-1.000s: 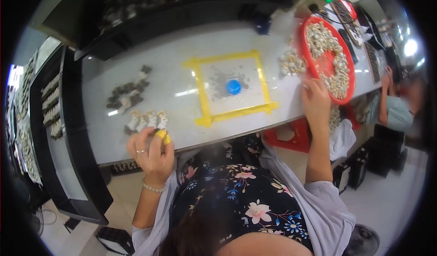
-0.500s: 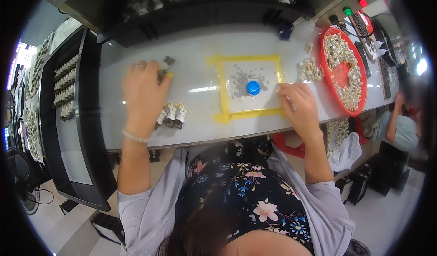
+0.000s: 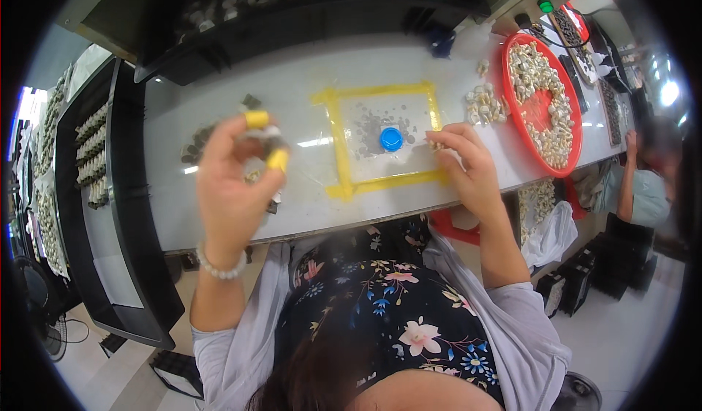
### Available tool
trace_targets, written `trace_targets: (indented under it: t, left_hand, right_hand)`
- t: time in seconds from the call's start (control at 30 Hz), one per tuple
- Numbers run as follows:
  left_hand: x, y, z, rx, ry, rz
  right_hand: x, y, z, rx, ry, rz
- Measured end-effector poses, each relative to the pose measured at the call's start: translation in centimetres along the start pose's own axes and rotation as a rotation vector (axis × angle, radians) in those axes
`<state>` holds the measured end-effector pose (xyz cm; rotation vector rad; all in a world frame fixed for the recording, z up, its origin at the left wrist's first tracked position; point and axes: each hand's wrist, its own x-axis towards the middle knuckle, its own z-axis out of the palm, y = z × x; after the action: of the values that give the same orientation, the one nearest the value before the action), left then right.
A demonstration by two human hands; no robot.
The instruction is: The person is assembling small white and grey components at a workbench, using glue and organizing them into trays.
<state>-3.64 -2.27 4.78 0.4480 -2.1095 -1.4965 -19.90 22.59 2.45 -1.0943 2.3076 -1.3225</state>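
Note:
My left hand [image 3: 232, 177], with yellow coverings on thumb and forefinger tips, pinches a small figurine piece [image 3: 272, 139] with a dark base and a whitish part. It is held above the table's left side. Partly hidden behind that hand are finished-looking white figurines [image 3: 272, 206]. A dark grey piece [image 3: 251, 101] lies beyond the fingers. My right hand [image 3: 469, 168] pinches a tiny cream-coloured piece [image 3: 435, 145] at the right side of a yellow tape square [image 3: 342, 144]. Inside the square sits a round blue cap [image 3: 391, 139] among grey spots.
A red oval tray [image 3: 512, 104] of cream pieces stands at the right, beside a loose pile [image 3: 486, 105]. At the left is a black tray [image 3: 131, 213] with rows of figurines. A black shelf [image 3: 292, 34] spans the back. Another person [image 3: 636, 184] sits at far right.
My left hand has risen from the table with the figurine piece and turned, its fingertips now showing. My right hand keeps its pinch near the tape square. The whole view has shifted slightly.

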Motion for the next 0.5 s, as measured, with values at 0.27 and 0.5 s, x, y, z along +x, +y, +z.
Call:
trace_targets:
  t: [0.27,0.5]
  left_hand:
    - [-4.6,-1.6,4.3,-1.234,-0.238,-0.536]
    - [-5.1,-0.5,6.4,-1.191,-0.269,-0.739]
  right_hand:
    - [0.3,0.4,0.1,-0.238,0.039,-0.094]
    - [-0.2,1.0,0.1,-0.118,0.09,-0.099]
